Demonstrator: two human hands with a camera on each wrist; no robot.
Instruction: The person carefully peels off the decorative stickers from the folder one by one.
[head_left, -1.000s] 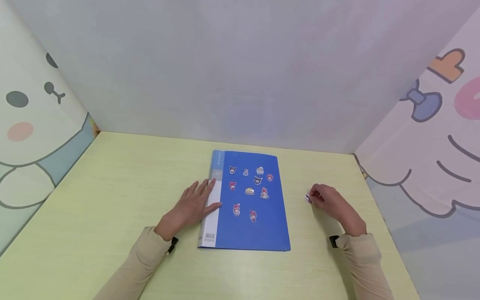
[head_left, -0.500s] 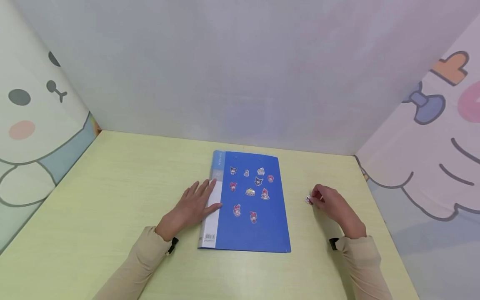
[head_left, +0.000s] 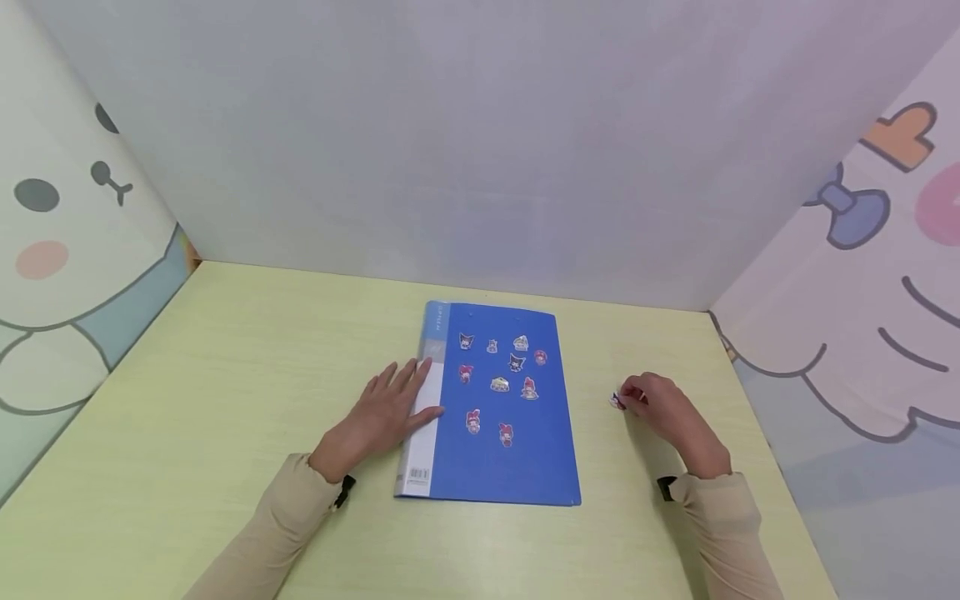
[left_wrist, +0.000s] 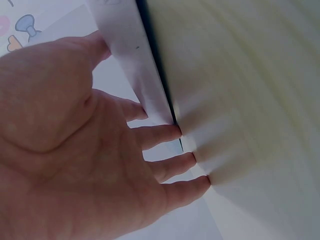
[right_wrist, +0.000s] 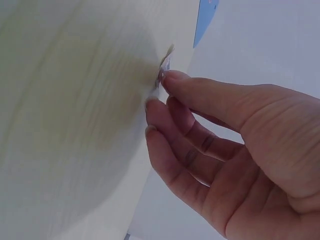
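A blue folder (head_left: 517, 471) lies on the table with several cartoon stickers on its cover, among them a pink-hooded one (head_left: 506, 434) lowest down. My left hand (head_left: 378, 417) rests spread along the white spine, thumb on the cover edge. In the left wrist view the fingertips of that left hand (left_wrist: 115, 160) reach past the spine to the tabletop. To the right of the folder, my right hand (head_left: 663, 412) pinches a small sticker (head_left: 617, 400) between thumb and fingers, low over the table. The right wrist view shows the sticker (right_wrist: 165, 65) edge-on at the thumb tip.
The pale yellow wooden table (head_left: 247, 400) extends on both sides of the folder. A grey-white wall (head_left: 480, 167) stands behind it. Cartoon-printed panels flank it at the left (head_left: 67, 250) and right (head_left: 862, 292).
The sticker in the right fingers has tilted slightly, and the right hand has dipped a little. The left hand and folder stay in place.
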